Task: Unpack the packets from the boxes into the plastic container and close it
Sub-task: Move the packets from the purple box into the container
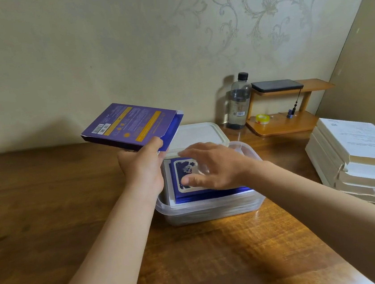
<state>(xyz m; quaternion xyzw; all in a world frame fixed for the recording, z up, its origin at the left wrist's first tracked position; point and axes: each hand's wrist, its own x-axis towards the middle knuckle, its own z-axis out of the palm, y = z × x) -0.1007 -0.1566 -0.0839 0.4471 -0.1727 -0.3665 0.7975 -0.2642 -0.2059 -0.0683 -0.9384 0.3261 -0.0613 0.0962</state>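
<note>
Plainly, with the left hand [141,168] pinching the flat purple cardboard box [131,126] and the right hand [210,165] spread empty over blue foil packets [186,177], an uneven stack risks blocking the clear plastic container [210,209] from closing.

Box [131,125] print seemingly illegible

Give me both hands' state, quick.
Left hand: closed on the purple box, held up over the table.
Right hand: open, fingers spread over the blue packets in the plastic container.
</note>
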